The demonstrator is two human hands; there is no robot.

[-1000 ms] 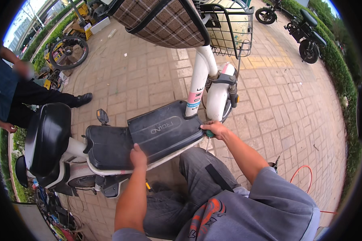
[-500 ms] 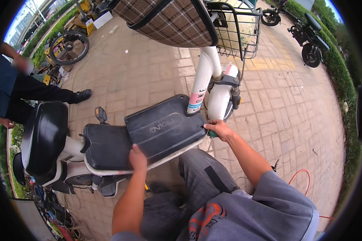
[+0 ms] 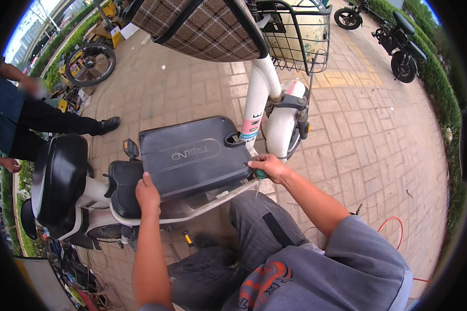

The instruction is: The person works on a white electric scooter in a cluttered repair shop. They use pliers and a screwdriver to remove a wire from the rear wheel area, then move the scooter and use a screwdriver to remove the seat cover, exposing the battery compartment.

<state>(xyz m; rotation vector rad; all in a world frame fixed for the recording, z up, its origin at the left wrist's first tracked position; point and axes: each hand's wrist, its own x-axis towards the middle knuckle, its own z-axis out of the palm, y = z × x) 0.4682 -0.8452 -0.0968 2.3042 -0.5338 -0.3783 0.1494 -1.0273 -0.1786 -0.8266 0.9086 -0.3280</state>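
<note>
A black plastic footboard cover [image 3: 192, 155] is raised off the frame of a white electric scooter [image 3: 254, 98], its notched end just behind the steering column. My left hand [image 3: 148, 196] grips the cover's near left corner, thumb on top. At the right corner, my right hand [image 3: 269, 168] pinches the edge between thumb and fingers. That same hand also holds a screwdriver [image 3: 261, 174] with a green handle, its shaft pointing down. Part of the white frame rail [image 3: 207, 206] shows below the cover. The black seat pad [image 3: 125, 189] lies partly under the cover's left end.
A plaid-covered bag [image 3: 202, 31] and wire basket [image 3: 301, 41] hang over the front. A person [image 3: 41, 114] stands at the left, near the rear box [image 3: 62, 171]. A yellow-and-black tool [image 3: 188, 238] lies by my feet. A loose wheel [image 3: 90, 64] and parked bike [image 3: 402, 49] stand farther off.
Both hands have lifted the cover off the frame and shifted it left, away from the steering column. The left hand has slid to its left corner, and the rail beneath has come into view.
</note>
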